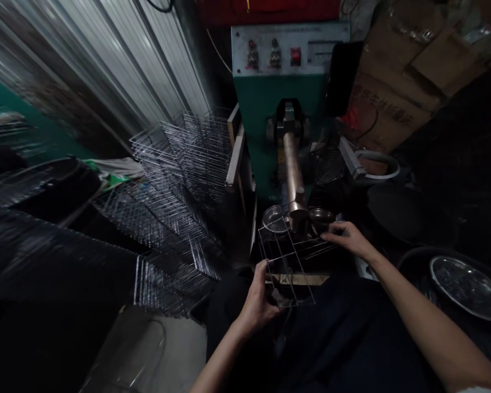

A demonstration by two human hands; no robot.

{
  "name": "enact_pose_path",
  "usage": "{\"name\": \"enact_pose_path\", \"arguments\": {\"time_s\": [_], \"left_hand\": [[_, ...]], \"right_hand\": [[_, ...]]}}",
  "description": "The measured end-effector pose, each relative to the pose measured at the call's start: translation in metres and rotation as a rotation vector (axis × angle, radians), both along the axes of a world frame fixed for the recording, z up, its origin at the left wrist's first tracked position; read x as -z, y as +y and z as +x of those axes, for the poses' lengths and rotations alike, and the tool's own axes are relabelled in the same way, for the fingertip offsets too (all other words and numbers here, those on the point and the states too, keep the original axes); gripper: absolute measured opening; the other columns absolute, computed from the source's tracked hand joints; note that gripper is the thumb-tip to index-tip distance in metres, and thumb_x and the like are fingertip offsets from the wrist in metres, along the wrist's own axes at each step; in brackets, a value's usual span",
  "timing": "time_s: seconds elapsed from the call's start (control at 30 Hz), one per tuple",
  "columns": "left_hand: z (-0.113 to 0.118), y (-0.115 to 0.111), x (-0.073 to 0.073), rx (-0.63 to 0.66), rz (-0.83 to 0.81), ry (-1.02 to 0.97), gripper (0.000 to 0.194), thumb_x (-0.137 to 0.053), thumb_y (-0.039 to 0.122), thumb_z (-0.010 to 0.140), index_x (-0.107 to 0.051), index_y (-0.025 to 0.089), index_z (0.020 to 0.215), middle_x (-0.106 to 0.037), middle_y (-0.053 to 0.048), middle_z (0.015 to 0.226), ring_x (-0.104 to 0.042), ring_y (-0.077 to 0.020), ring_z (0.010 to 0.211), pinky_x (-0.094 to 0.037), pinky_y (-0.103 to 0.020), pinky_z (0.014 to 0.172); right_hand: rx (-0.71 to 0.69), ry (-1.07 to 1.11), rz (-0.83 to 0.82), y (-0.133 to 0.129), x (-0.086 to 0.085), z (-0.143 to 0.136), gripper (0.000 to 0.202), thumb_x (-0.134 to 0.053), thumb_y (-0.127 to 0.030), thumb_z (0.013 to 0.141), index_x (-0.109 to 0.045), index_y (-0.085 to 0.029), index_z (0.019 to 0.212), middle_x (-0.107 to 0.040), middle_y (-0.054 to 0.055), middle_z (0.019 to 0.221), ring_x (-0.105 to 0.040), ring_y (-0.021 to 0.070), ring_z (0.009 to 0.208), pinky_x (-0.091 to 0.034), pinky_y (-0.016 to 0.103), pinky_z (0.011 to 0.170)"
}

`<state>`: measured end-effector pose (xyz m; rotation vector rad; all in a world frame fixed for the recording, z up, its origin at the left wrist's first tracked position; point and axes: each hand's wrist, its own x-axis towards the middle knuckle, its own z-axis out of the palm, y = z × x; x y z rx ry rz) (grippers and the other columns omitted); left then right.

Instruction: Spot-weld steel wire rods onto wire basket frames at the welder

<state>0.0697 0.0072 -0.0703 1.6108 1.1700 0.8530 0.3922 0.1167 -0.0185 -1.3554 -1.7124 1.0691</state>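
Note:
My left hand (258, 299) is closed on the lower left edge of a small wire rack (292, 256), a thin metal grid held tilted over my lap. My right hand (349, 239) is closed in a pinch beside the thick copper-coloured arm (293, 172) of a green machine. Its fingertips are by the far right wires, just below a small round metal cup (321, 214); what they pinch is too dark to make out. Left of the arm's tip sits a shallow round metal dish (275, 218).
Stacks of wire racks (180, 164) rise on the left. The green machine (253, 98) stands ahead with switches on its panel (290, 52). Cardboard boxes (396, 103) are at the back right, and a round metal tray (468, 286) lies at the right.

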Motion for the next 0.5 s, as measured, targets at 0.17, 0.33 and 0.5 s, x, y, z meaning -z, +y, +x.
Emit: {"name": "enact_pose_path", "arguments": {"time_s": [0.17, 0.33, 0.5], "left_hand": [[0.001, 0.011, -0.006, -0.019, -0.003, -0.009, 0.091, -0.078, 0.018, 0.069, -0.03, 0.03, 0.145, -0.048, -0.008, 0.13, -0.06, -0.0178, 0.099, -0.062, -0.035, 0.081], [0.0, 0.022, -0.009, 0.008, 0.013, -0.022, 0.09, -0.076, 0.017, 0.069, -0.028, 0.03, 0.144, -0.047, -0.008, 0.131, -0.06, -0.0151, 0.093, -0.061, -0.031, 0.078], [0.0, 0.028, -0.006, 0.022, -0.01, -0.032, 0.097, -0.077, 0.016, 0.066, -0.026, 0.027, 0.148, -0.054, -0.006, 0.116, -0.061, -0.0161, 0.09, -0.059, -0.028, 0.073]], "right_hand": [[0.022, 0.009, -0.007, 0.009, -0.005, -0.002, 0.054, -0.079, -0.064, 0.075, -0.059, -0.018, 0.058, -0.046, -0.002, 0.061, -0.041, 0.0134, 0.062, -0.031, 0.029, 0.06], [0.033, 0.024, -0.034, 0.017, -0.003, -0.002, 0.053, -0.08, -0.064, 0.074, -0.059, -0.017, 0.06, -0.048, -0.002, 0.06, -0.043, 0.0127, 0.06, -0.032, 0.028, 0.058], [0.033, 0.015, -0.004, 0.024, -0.003, -0.001, 0.053, -0.08, -0.062, 0.076, -0.058, -0.018, 0.059, -0.05, -0.002, 0.062, -0.045, 0.0134, 0.061, -0.034, 0.028, 0.059]]}}
